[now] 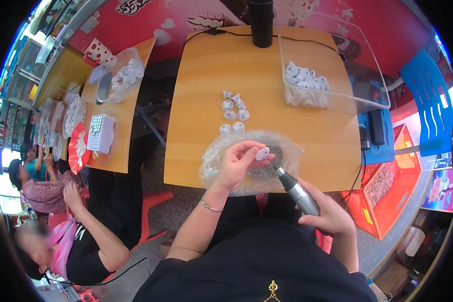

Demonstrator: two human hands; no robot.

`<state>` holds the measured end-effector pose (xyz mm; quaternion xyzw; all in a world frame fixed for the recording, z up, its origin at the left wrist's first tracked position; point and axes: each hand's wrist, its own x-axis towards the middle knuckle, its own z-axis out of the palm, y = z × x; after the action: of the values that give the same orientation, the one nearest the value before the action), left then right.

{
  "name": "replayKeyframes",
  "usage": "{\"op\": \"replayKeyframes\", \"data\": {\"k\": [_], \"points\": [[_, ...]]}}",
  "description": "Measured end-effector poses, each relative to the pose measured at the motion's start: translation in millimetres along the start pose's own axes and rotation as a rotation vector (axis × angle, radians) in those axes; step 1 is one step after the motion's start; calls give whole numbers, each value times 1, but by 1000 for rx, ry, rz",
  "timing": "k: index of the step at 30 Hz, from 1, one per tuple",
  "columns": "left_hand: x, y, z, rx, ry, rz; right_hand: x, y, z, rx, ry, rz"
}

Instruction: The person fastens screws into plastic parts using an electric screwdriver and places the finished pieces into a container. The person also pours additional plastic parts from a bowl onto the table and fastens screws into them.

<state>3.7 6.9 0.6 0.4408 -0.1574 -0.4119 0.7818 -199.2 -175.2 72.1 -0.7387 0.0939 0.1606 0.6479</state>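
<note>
My left hand (238, 162) pinches a small white round plastic part (262, 153) between thumb and fingers. My right hand (331, 214) is wrapped round a silver and black electric screwdriver (303, 197). The screwdriver's tip points up and left, close to the white part; whether they touch I cannot tell. Beneath both hands, at the table's near edge, lies a clear plastic bag (210, 163) with a heap of tiny grey pieces (259, 171), likely screws. Just beyond the bag, several similar white parts (229, 115) lie in loose rows.
A clear bin (332, 90) of white parts stands at the table's right, near a black cylinder (260, 25). An orange crate (382, 186) and blue chair (428, 100) are at the right. People sit at left beside another table (118, 146) with a red dish (78, 146).
</note>
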Motion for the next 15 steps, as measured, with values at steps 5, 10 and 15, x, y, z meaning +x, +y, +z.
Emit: {"op": "replayKeyframes", "data": {"k": [5, 10, 15], "points": [[24, 27, 13, 100, -7, 170, -8, 7, -5, 122, 82, -29], [98, 72, 46, 503, -112, 571, -8, -12, -2, 237, 142, 83], [135, 80, 94, 1111, 22, 1052, -14, -5, -4, 245, 116, 58]]}}
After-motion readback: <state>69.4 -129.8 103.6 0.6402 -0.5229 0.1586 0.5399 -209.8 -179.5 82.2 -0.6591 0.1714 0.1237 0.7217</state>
